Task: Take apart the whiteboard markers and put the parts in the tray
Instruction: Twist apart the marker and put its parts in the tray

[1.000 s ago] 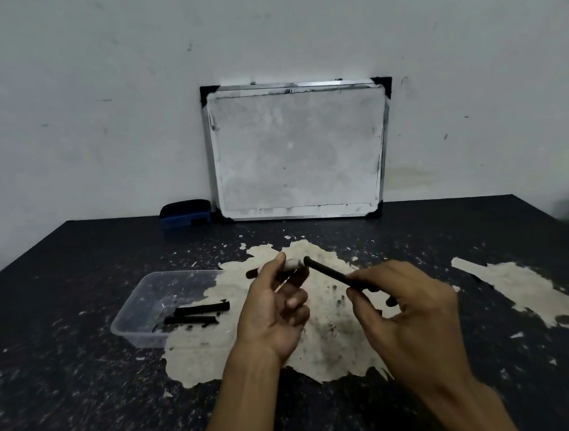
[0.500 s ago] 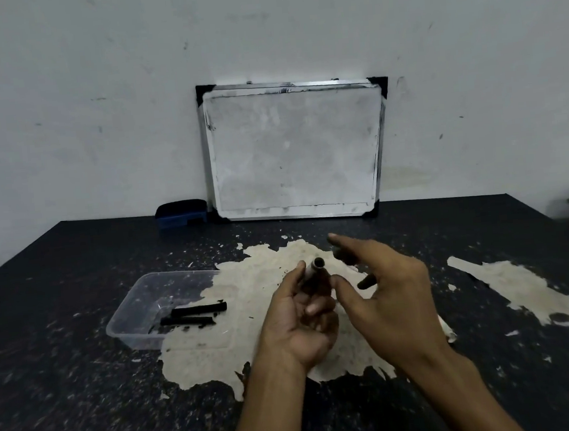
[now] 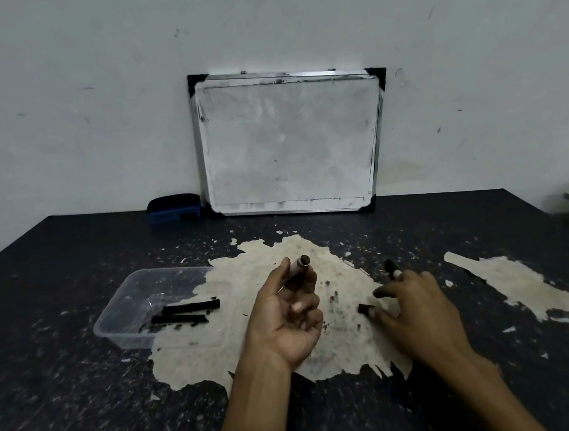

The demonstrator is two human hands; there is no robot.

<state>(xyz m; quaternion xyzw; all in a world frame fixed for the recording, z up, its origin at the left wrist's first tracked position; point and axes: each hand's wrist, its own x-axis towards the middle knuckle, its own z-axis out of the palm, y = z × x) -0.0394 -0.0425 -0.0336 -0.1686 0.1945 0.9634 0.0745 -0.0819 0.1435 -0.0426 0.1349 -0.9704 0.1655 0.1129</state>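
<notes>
A clear plastic tray (image 3: 126,310) is sitting on the left of the dark, chipped table (image 3: 69,406), and two black marker parts (image 3: 186,312) are lying side by side in it, near its right end. One whiteboard (image 3: 290,142) is leaning against the wall at the back, with one dark eraser (image 3: 174,207) just beside it on the left.

The left hand (image 3: 286,314) is curling palm-up around one marker barrel (image 3: 299,269), thumb and fingers closed on it, its open end pointing up and away. The right hand (image 3: 411,307) is hovering low over the table with fingers spread and half open; one small black piece (image 3: 366,308) is sitting at its fingertips, and another black piece (image 3: 390,266) is showing just behind its fingers. Whether it is gripping either is unclear.
</notes>
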